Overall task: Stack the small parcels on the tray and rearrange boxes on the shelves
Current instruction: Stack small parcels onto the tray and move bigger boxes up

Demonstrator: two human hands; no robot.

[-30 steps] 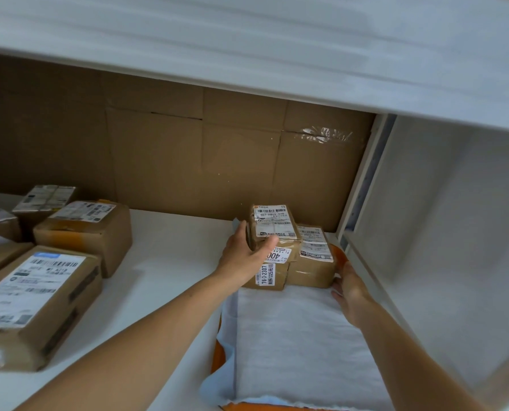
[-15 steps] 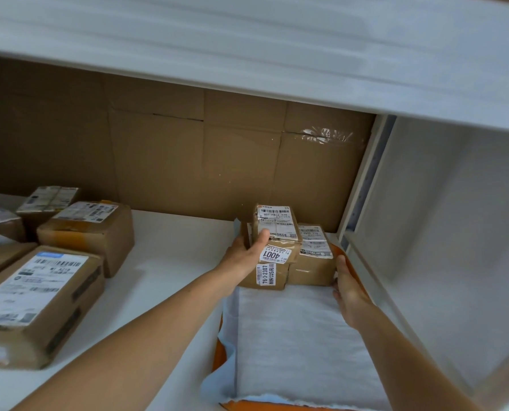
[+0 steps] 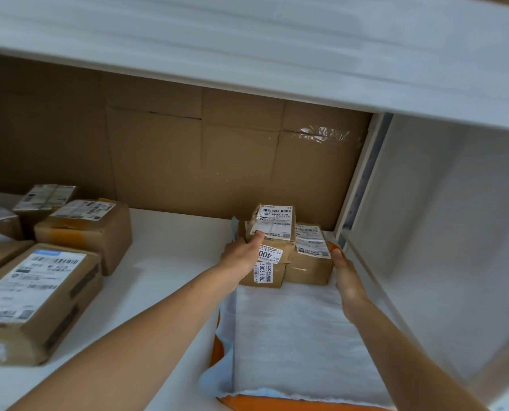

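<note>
Left hand (image 3: 242, 253) curled, gripping (thumb on top); right hand (image 3: 347, 278) straight-fingered, edge-on.

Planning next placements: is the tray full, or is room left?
Not full. The small parcels are stacked only at the far end of the tray; the white liner before them lies bare.

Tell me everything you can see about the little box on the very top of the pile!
The top box is a small brown cardboard parcel. A white label with a barcode and black print nearly covers its top. It lies flat on another parcel with a "400" sticker, in a pile at the far end of the tray, close to the cardboard back wall. The left hand holds it, thumb on the label's near left corner; the fingers are hidden.
</note>
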